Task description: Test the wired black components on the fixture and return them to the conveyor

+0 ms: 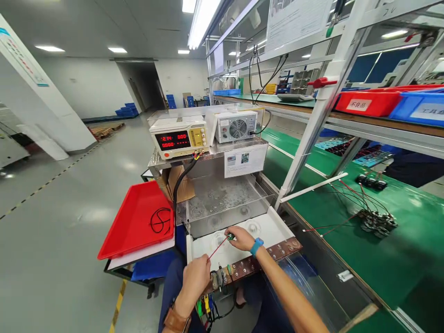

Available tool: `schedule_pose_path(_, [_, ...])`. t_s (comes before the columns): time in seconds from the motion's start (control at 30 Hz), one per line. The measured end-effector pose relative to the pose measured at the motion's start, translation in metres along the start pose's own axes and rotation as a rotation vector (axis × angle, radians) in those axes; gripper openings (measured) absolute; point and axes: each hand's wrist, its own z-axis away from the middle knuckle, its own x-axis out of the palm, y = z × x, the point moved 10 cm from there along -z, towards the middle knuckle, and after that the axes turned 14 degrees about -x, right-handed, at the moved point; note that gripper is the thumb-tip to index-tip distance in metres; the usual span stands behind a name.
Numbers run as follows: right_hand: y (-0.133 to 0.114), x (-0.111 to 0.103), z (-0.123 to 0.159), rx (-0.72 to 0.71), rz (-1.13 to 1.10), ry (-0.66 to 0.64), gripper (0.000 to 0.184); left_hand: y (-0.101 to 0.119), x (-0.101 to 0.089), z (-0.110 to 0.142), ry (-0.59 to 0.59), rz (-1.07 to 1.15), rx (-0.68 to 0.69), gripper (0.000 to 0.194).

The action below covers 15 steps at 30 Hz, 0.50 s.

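Observation:
Over the white tray (204, 245), my right hand (242, 239) pinches a small green circuit board (230, 236). A red wire (218, 250) runs from the board down to my left hand (196, 277), whose fingers are closed on it. The wire looks taut between the two hands. Just below them lies a brown strip with metal studs (243, 267), with clips and leads (219, 280) fixed to it beside my left hand. The far side of the board and the wire's end inside my left fist are hidden.
A bench power supply (180, 138) with lit red digits stands behind, next to a fan-backed unit (237, 127). A red tray (135, 222) holds a black cable at left. On the green conveyor (409, 259) at right lies a cluster of wired parts (376, 223).

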Motion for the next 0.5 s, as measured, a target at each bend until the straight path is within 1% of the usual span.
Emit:
schedule_pose_path(0.03, [0.012,0.014,-0.007,0.02,0.019,-0.041,0.034,-0.011,0.006,0.0,-0.02,0.007,-0.014,0.026])
schedule_pose_path(0.07, [0.02,0.028,-0.013,0.029,0.032,-0.08,0.036,-0.021,0.015,0.002,-0.068,0.04,-0.028,0.025])
schedule_pose_path(0.1, [0.025,0.04,-0.019,0.025,0.042,-0.119,0.039,-0.03,0.027,0.005,-0.15,0.123,-0.044,0.026])
schedule_pose_path(0.13, [0.028,0.051,-0.024,0.01,0.051,-0.158,0.041,-0.036,0.042,0.009,-0.262,0.263,-0.06,0.029])
schedule_pose_path(0.2, [0.026,0.07,-0.033,-0.041,0.077,-0.234,0.043,-0.041,0.072,0.022,-0.52,0.666,-0.101,0.04])
schedule_pose_path(0.23, [0.025,0.078,-0.036,-0.067,0.095,-0.273,0.043,-0.041,0.085,0.03,-0.634,0.878,-0.125,0.046])
schedule_pose_path(0.27, [0.024,0.084,-0.039,-0.088,0.118,-0.309,0.043,-0.041,0.096,0.037,-0.721,1.05,-0.147,0.051])
schedule_pose_path(0.3, [0.024,0.089,-0.041,-0.103,0.14,-0.34,0.043,-0.04,0.104,0.043,-0.776,1.164,-0.166,0.053])
schedule_pose_path(0.4, [0.029,0.099,-0.042,-0.104,0.181,-0.391,0.042,-0.034,0.126,0.061,-0.904,1.338,-0.206,0.047])
schedule_pose_path(0.5, [0.037,0.105,-0.036,-0.068,0.162,-0.377,0.048,-0.02,0.142,0.076,-1.026,1.423,-0.197,0.043])
